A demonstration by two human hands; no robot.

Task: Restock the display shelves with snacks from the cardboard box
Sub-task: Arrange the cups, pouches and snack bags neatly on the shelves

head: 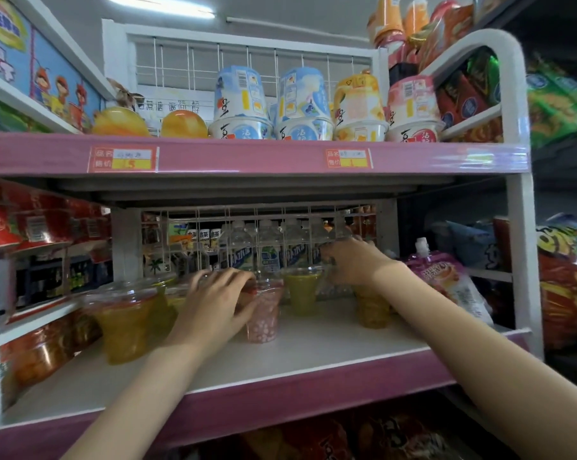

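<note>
Middle shelf [313, 353]: the left hand [214, 303] is curling round a pink jelly cup [263, 313], steadying it upright. The right hand [350, 260] is reaching to the far row, gripping a clear cup (contents blurred), probably filling the back first. Yellow jelly cups [302, 290] are standing between and beside. The cardboard box is not showing.

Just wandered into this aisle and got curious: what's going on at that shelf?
A person is arranging clear jelly cups on the middle shelf. The left hand grips a pink cup, while the right hand reaches further back, holding the top of a yellow cup. A green cup stands between them, and more yellow cups stand to the left. No cardboard box is in view.
</note>
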